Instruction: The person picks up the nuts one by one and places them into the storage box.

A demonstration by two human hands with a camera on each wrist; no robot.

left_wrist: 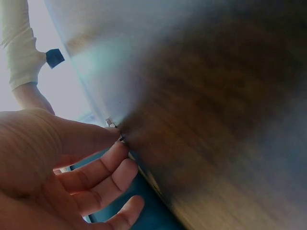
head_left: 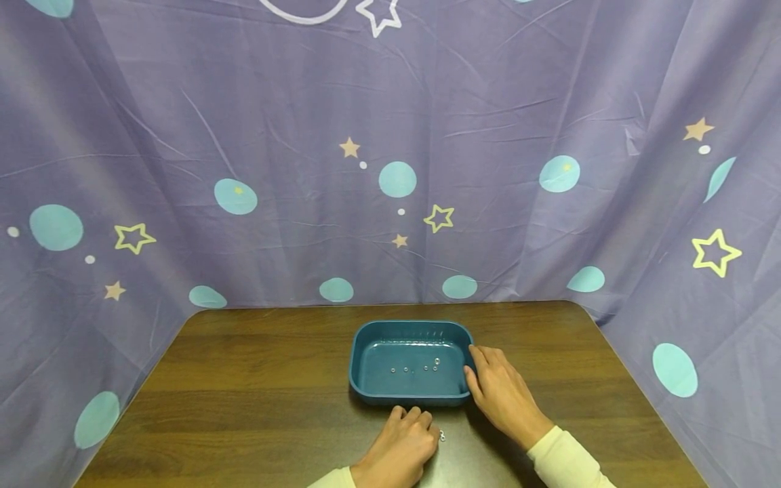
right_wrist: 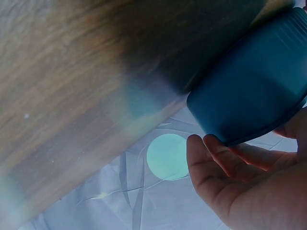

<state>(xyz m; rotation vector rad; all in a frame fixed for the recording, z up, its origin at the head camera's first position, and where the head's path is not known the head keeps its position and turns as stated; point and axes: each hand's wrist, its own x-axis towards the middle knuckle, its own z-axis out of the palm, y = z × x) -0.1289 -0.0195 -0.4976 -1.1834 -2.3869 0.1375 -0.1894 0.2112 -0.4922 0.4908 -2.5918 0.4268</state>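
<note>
A teal rectangular plastic tub point(head_left: 410, 400) sits on the wooden table with several tiny shiny ring-like pieces point(head_left: 436, 361) scattered on its bottom. At its right end my right hand point(head_left: 506, 396) grips the rim, fingers along the outer wall point(right_wrist: 259, 91) and thumb over the edge. Just in front of the tub, my left hand point(head_left: 403, 444) is low over the tabletop. Its thumb and index finger pinch a tiny shiny piece point(left_wrist: 121, 138), mostly hidden by the fingertips. A couple more small shiny ring-like pieces point(head_left: 442, 436) lie right beside that hand.
The brown wooden table point(head_left: 256, 386) extends around the tub on all sides. A purple curtain point(head_left: 293, 224) with stars and turquoise dots hangs behind the table's far edge and along both sides.
</note>
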